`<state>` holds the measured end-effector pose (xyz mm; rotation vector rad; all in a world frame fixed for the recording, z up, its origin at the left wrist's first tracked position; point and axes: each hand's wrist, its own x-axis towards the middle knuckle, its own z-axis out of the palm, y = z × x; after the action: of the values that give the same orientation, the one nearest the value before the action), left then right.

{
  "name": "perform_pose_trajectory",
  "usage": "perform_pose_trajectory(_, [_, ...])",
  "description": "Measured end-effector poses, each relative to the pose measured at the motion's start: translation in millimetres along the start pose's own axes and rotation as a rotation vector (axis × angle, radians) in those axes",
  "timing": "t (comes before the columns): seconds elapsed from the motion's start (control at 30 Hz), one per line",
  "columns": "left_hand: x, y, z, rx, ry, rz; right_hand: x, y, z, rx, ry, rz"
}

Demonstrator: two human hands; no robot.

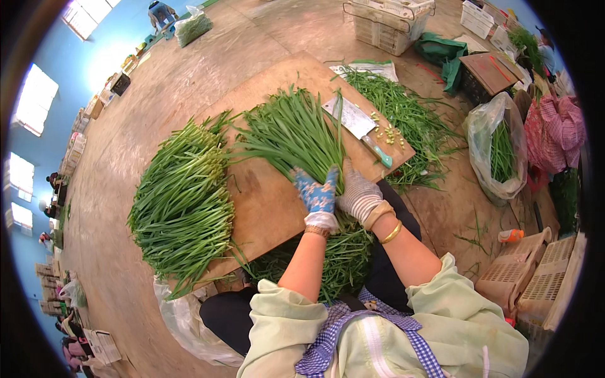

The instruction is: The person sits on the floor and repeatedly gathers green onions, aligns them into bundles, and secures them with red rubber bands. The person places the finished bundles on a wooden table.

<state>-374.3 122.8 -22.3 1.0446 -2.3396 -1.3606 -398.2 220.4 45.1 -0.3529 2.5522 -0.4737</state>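
Note:
Both gloved hands are around the near end of a bundle of long green garlic chives (298, 134) lying on a wooden board. My left hand (317, 196), in a blue floral glove, grips it from the left. My right hand (358, 191), in a striped knit glove, closes on it from the right. To the right of the bundle lies a cleaver (352, 117) with a green-ended handle, beside small cut stem pieces (391, 134). A large stack of chives (182, 203) covers the board's left side.
The wooden board (267, 208) sits before my knees. Loose green leaves (401, 113) lie beyond its right edge, and more are heaped beneath my forearms. A clear bag of greens (498, 146), plastic crates (515, 269) and a co-worker's pink checked clothing (560, 127) are at the right.

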Motion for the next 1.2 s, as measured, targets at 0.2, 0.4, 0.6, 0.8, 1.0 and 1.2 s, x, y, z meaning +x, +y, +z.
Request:
perform_pose_trajectory(0.2, [3,54,7,0.448,-0.185,-0.086,3,20,-5,0.097,-0.051,-0.012])
perform_pose_trajectory(0.4, [7,57,12,0.574,-0.154,-0.063,-9,44,-23,0.005,0.163,-0.196])
perform_pose_trajectory(0.6, [11,48,14,0.473,-0.146,-0.023,33,84,17,0.127,0.408,-0.467])
perform_pose_trajectory(0.8, [-2,18,-11,0.292,-0.106,0.122,7,77,-25,0.03,0.499,-0.346])
perform_pose_trajectory(1.0, [-29,-18,-25,0.172,0.156,0.47,0,6,-59,0.358,0.592,-0.723])
perform_pose_trajectory(1.2, [-17,10,-29,0.295,-0.067,0.963,94,-64,-51,-0.162,0.296,-0.433])
